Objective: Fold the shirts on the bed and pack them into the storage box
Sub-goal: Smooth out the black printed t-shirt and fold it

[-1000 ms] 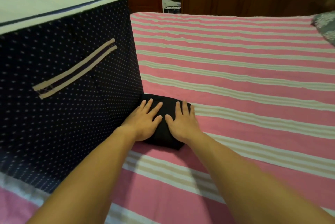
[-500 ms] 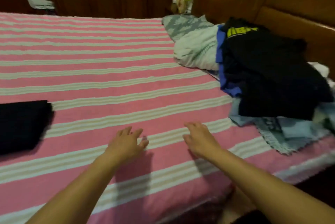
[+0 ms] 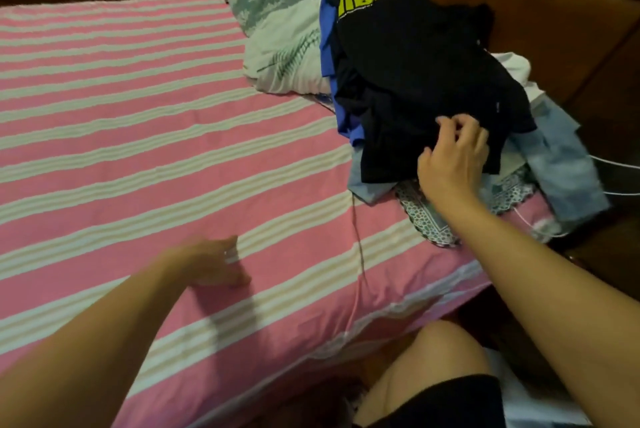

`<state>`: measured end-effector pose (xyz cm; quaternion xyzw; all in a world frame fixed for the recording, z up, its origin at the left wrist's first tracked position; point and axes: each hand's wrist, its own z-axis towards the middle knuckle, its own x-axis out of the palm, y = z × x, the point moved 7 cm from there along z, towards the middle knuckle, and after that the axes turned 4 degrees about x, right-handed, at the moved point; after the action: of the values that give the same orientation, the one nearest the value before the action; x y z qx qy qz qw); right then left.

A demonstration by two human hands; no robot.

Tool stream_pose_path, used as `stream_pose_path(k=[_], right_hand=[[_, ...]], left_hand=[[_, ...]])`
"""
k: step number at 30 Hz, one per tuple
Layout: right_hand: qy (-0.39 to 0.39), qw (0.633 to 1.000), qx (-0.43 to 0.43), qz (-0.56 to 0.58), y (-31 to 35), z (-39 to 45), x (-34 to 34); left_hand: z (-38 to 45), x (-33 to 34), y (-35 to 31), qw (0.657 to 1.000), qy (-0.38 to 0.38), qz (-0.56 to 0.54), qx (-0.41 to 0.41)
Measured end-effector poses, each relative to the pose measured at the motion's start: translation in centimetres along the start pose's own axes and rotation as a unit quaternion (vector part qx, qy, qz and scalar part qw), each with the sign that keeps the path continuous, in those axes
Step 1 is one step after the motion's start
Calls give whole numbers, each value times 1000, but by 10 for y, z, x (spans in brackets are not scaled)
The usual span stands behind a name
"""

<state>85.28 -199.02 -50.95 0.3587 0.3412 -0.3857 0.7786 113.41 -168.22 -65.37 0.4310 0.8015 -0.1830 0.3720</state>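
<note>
- The right hand (image 3: 452,159) reaches onto the near end of the pile of clothes (image 3: 426,81), fingers loosely curled and parted over the black shirt (image 3: 415,63) on top; whether they already pinch the cloth I cannot tell.
- The left hand (image 3: 211,263) is blurred, low over the striped sheet (image 3: 138,136) well to the left of the pile, fingers fairly straight and holding nothing.
- The step in hand looks like picking the next shirt. It would go best by taking only the top black layer near its hem and lifting it up and leftward, so the blue shirt (image 3: 327,46) beneath does not drag along.
- A pillow (image 3: 280,56) lies touching the pile's far left side, and the wooden headboard (image 3: 540,25) rises just behind the pile.
- The pile's near right end, with pale denim (image 3: 561,164), hangs close to the bed's edge; a hard tug could spill it.
- Left of the pile, the sheet offers broad flat room for folding.
- The storage box is not in view.
</note>
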Motion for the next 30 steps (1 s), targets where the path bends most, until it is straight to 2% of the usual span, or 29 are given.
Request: stream_pose_path(k=[2, 7, 13, 17, 19, 21, 22, 25, 30], right_hand=[[16, 999, -3, -28, 5, 32, 2], [124, 990, 12, -65, 5, 88, 25], [67, 996, -22, -53, 20, 98, 2], [49, 998, -34, 30, 36, 74, -16], [120, 991, -50, 30, 30, 41, 0], [209, 971, -89, -72, 10, 1, 28], [228, 961, -97, -125, -4, -10, 38], [170, 975, -46, -136, -31, 2, 34], [156, 974, -78, -147, -18, 28, 18]], left_hand=[[1, 2, 2, 1000, 4, -9, 0], [0, 4, 2, 1000, 12, -21, 1], [-8, 9, 2, 999, -4, -52, -9], [-18, 11, 3, 996, -41, -76, -5], [-21, 16, 9, 993, -67, -97, 2], [-32, 17, 13, 988, -86, -125, 21], [-41, 15, 13, 984, -95, -151, 30], [-62, 8, 18, 967, -138, -212, 34], [-99, -21, 0, 939, -226, -238, 101]])
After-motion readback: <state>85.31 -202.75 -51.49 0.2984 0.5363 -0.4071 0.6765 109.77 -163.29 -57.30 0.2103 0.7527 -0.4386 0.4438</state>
